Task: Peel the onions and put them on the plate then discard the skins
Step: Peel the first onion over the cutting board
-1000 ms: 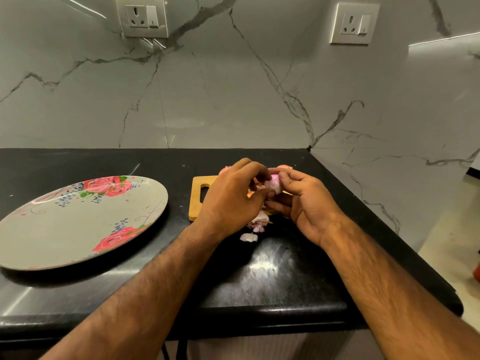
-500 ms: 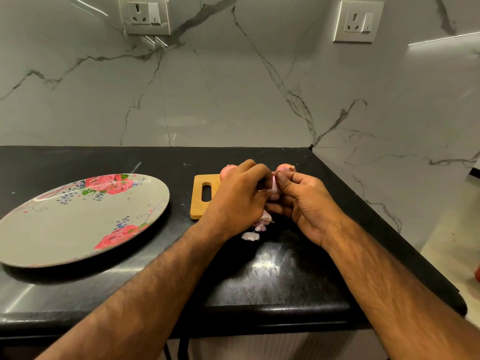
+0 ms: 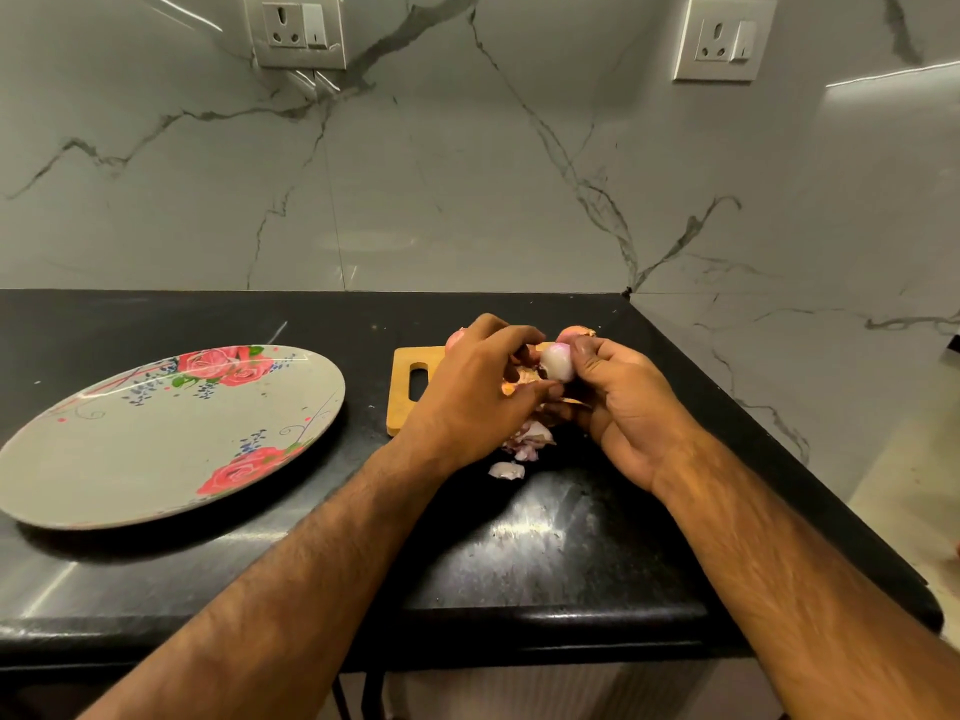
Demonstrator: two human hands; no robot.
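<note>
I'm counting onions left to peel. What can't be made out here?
Head view: onions on the cutting board are mostly hidden behind the left hand and right hand; count unclear.
The left hand's back hides what its fingers pinch beside the held onion.
The skin pile lies partly under that hand.

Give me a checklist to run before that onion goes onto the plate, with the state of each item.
1. The onion is fully peeled: cannot tell. Its visible side is pale and bare, but fingers hide the rest.
2. The right hand grips the onion: ok, its fingers are curled round it.
3. The left hand is free: not ok, it pinches orange skin beside the onion.
4. The plate has room: ok, nothing lies on it.
5. The scraps are gathered: not ok, they lie on the counter in front of the cutting board.
</note>
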